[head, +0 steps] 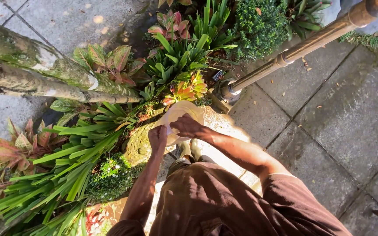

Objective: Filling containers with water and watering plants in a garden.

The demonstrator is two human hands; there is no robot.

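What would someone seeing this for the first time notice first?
Probably the two hands at the centre: the left hand and right hand both grip a pale, cream-coloured bag-like thing held over the garden bed. Around it spreads a dense bed of green and pink-leaved plants, sunlit, on the left side. A mossy tree trunk crosses the upper left, and a brown metal pole slants across the paving to the upper right.

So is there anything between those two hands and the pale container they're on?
Nothing visible. The left hand grips the near rim of the pale container, and the right hand rests on top of it. Both touch it directly. Green and reddish plants crowd just beyond it, with a metal pole to the right.
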